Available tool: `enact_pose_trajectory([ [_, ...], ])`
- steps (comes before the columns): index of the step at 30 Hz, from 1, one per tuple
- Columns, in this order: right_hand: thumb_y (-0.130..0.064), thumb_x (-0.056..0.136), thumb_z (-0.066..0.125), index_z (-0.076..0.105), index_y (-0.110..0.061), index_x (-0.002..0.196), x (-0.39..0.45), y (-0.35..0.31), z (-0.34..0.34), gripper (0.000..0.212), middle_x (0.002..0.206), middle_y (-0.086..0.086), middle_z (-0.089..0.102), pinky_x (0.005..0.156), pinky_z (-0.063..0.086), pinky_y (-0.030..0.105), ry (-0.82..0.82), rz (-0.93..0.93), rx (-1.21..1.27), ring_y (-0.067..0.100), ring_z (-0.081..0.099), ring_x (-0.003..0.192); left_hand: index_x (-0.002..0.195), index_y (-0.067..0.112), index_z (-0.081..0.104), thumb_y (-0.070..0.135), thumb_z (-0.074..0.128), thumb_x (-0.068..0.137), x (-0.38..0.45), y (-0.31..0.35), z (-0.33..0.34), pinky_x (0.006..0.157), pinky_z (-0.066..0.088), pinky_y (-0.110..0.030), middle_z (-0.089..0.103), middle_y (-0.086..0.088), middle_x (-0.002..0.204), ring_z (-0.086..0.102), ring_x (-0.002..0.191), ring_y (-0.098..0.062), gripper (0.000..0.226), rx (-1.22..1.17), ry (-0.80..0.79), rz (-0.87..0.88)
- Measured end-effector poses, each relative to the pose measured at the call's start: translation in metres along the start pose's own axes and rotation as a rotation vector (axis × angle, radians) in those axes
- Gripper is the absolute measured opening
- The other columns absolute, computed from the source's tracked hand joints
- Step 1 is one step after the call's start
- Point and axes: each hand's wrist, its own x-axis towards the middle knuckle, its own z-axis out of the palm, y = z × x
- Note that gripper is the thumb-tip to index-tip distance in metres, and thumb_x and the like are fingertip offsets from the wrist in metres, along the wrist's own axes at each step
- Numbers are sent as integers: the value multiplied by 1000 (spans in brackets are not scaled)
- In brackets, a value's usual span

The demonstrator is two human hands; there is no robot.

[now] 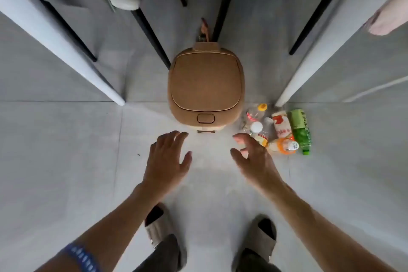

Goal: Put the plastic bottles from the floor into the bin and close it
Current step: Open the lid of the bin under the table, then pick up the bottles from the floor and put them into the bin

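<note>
On the grey tile floor just right of the brown bin (205,86), the plastic bottles (280,130) lie in a loose heap, none yet collected. Its lid (205,81) sits shut, so opening it, by the front button (205,118) I judge, comes first. Both the left hand (169,157) and right hand (251,154) hover spread and empty, grasping nothing.

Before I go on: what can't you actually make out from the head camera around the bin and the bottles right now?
- Inside of the tan lidded plastic bin: hidden by its shut lid.
- Exact count of the pile of plastic bottles: they overlap, and the right hand covers the pile's near edge.
- Print on the green bottle: too small to read.
- Brown object behind the bin: mostly hidden, unidentifiable.
</note>
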Motion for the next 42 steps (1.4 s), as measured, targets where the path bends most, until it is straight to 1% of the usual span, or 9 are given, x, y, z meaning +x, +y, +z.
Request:
enact_pose_trajectory([
  [3, -27, 84, 53, 59, -17, 124, 37, 27, 35, 42, 128, 3, 63, 90, 46, 36, 160, -350, -205, 28, 60, 110, 134, 10, 59, 34, 54, 88, 29, -21, 46, 98, 45, -46, 60, -13, 134, 56, 119, -33, 52, 87, 27, 291],
  [6, -16, 84, 61, 65, -12, 122, 81, 54, 49, 38, 129, 7, 63, 92, 48, 42, 279, -694, -375, 31, 60, 115, 133, 11, 60, 29, 63, 86, 60, -36, 72, 94, 45, -45, 62, -13, 122, 59, 105, -33, 50, 116, 164, 454],
  [13, -22, 84, 68, 73, -13, 103, 127, 75, 64, 22, 107, 9, 72, 77, 48, 42, 565, -964, -489, 31, 65, 92, 121, 20, 60, 31, 59, 87, 95, -47, 90, 85, 40, -35, 56, -2, 118, 55, 98, -23, 35, 37, 411, 565],
  [19, -27, 86, 68, 64, -19, 111, 132, 79, 78, 26, 105, 8, 72, 74, 45, 43, 707, -972, -571, 30, 63, 88, 110, 18, 58, 30, 68, 81, 114, -54, 95, 71, 45, -41, 65, -9, 107, 54, 84, -27, 33, 143, 563, 700],
  [24, -25, 86, 68, 63, -20, 110, 131, 78, 79, 25, 105, 7, 72, 75, 45, 43, 721, -1004, -569, 30, 63, 88, 94, 12, 70, 22, 74, 83, 114, -56, 102, 65, 47, -44, 59, -7, 105, 54, 82, -26, 16, 153, 647, 776],
  [31, -17, 84, 69, 66, -16, 122, 121, 78, 76, 39, 116, 1, 69, 82, 47, 39, 681, -929, -598, 26, 65, 97, 110, 14, 59, 25, 72, 80, 106, -49, 102, 66, 49, -43, 67, -12, 104, 53, 85, -26, 35, 197, 626, 687],
  [36, -11, 83, 66, 63, -12, 123, 109, 90, 67, 40, 123, 2, 67, 87, 48, 37, 632, -919, -509, 25, 63, 107, 111, 12, 57, 22, 67, 83, 97, -26, 102, 67, 48, -41, 66, -15, 103, 59, 82, -28, 32, 267, 534, 862],
  [39, -8, 82, 64, 63, -11, 120, 103, 116, 56, 38, 119, 5, 67, 83, 49, 39, 651, -762, -367, 27, 62, 100, 103, 8, 62, 13, 64, 82, 93, 10, 106, 64, 51, -44, 67, -15, 96, 59, 77, -30, 22, 335, 365, 1091],
  [42, -17, 84, 59, 57, -14, 119, 104, 152, 50, 35, 116, 5, 64, 77, 51, 44, 655, -561, -278, 29, 59, 95, 98, 7, 67, 9, 60, 80, 104, 58, 113, 69, 51, -44, 65, -13, 95, 57, 79, -30, 20, 338, 275, 1159],
])
